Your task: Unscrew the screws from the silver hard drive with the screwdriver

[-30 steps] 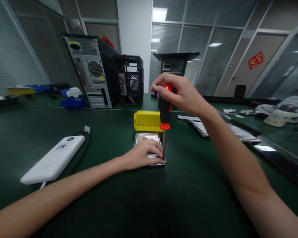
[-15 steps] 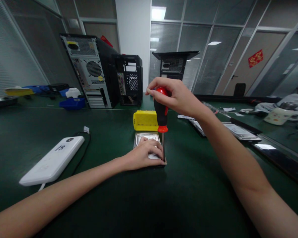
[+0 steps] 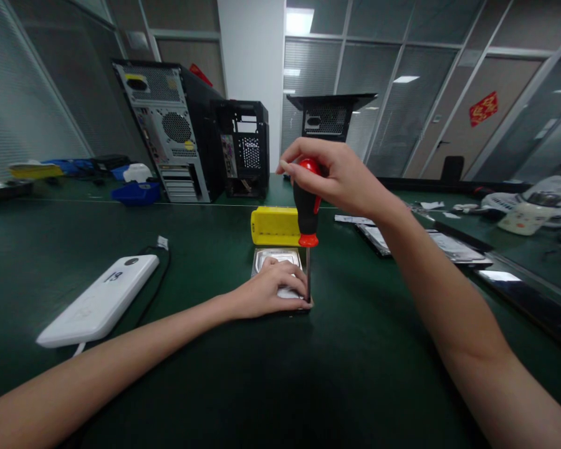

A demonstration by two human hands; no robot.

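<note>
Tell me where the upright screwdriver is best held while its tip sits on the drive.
Probably at the fat red-and-black handle of the screwdriver, from above, as the right hand does. Its thin shaft stands upright, its tip on the near right corner of the hard drive, which the left hand presses flat.

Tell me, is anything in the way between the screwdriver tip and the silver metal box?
Nothing visible is. The screwdriver stands upright in the right hand, its tip on the silver box corner, beside the left hand pressing the box down.
</note>
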